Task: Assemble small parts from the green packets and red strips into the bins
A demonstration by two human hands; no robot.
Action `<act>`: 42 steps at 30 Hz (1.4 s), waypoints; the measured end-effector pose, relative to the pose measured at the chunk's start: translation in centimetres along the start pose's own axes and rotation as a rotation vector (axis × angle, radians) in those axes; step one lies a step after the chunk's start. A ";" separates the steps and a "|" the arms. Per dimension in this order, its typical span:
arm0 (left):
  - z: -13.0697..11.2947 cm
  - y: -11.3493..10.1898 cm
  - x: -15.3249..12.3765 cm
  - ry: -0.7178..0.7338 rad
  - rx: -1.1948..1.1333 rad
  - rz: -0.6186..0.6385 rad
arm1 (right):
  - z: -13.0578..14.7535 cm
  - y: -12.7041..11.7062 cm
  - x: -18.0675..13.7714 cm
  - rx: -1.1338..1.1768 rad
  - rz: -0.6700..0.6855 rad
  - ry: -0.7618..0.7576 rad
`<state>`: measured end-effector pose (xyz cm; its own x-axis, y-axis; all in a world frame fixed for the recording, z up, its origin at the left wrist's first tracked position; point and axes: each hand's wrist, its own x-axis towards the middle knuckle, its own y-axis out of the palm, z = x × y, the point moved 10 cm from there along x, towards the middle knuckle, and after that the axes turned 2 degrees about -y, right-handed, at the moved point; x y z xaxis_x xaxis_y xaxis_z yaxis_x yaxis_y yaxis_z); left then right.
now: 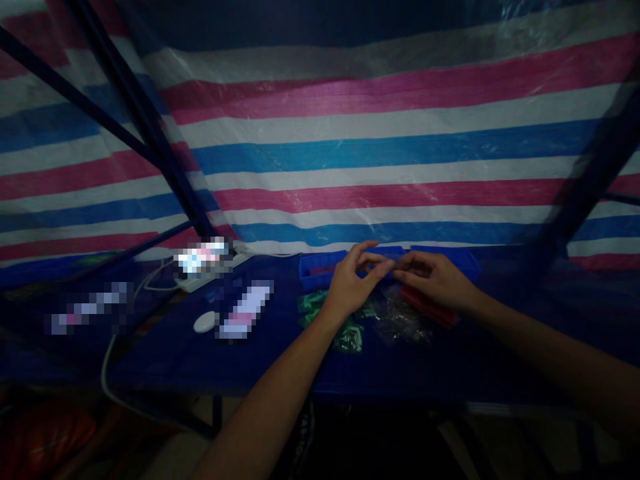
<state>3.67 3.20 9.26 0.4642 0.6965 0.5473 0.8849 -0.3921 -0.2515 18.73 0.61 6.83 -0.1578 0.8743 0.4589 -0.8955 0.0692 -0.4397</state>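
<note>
My left hand [356, 279] is raised over the table, thumb and forefinger pinched together. My right hand [434, 279] meets it from the right, its fingertips also closed in a pinch. Whatever lies between the fingertips is too small and dim to make out. Green-looking small packets [350, 337] lie below and beside my left hand. Under the right hand are a heap of clear plastic packets [403, 320] and a dark red flat stack [434, 308]. Blue bins [325, 267] stand just behind both hands, partly covered by them.
On the dark blue table [240, 370] to the left lie a white round disc [205, 323] and a blurred-out flat object [247, 310]. A power strip [193, 283] with a white cable [106, 363] sits farther back. A striped plastic sheet [375, 153] hangs behind, beside metal posts.
</note>
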 end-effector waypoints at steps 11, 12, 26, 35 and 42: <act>3.8 2.6 -1.3 0.053 0.731 0.277 | -1.4 -7.0 1.1 -0.823 -0.191 -0.171; 4.2 2.8 -1.5 0.053 0.759 0.307 | -2.1 -7.2 1.2 -0.870 -0.170 -0.163; 5.6 2.6 -1.1 0.012 0.670 0.345 | -3.9 -5.7 1.5 -0.825 -0.008 -0.084; -0.1 -1.4 0.0 0.174 0.382 -0.124 | -0.4 -4.3 0.9 -0.615 -0.085 -0.175; -2.4 0.2 -0.9 0.295 0.312 -0.097 | 1.8 1.1 -0.4 -0.199 0.137 -0.151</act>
<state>3.30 1.06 10.64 0.3874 0.5015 0.7736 0.9143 -0.1017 -0.3920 17.04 -0.50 7.60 -0.3452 0.8018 0.4878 -0.7645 0.0613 -0.6417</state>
